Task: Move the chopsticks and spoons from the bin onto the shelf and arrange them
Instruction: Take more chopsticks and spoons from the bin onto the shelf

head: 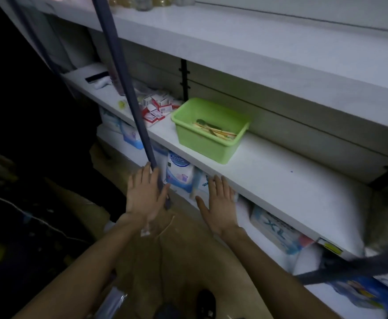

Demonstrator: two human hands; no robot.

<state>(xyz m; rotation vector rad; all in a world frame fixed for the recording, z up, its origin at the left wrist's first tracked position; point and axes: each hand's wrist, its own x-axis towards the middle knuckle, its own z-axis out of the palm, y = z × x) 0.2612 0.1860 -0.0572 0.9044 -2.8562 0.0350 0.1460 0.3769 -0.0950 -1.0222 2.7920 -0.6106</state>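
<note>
A light green plastic bin stands on the white middle shelf. Inside it lie several pale wooden chopsticks and something dark, perhaps a spoon; the dim light hides detail. My left hand hovers flat, fingers straight, below and left of the bin, beside a dark strap. My right hand is also flat and open, palm down, just in front of the shelf edge below the bin. Neither hand holds anything.
A dark strap hangs diagonally across the left. Several red-and-white small boxes lie left of the bin. White packs fill the lower shelf. The upper shelf overhangs. Another dark strap crosses the lower right.
</note>
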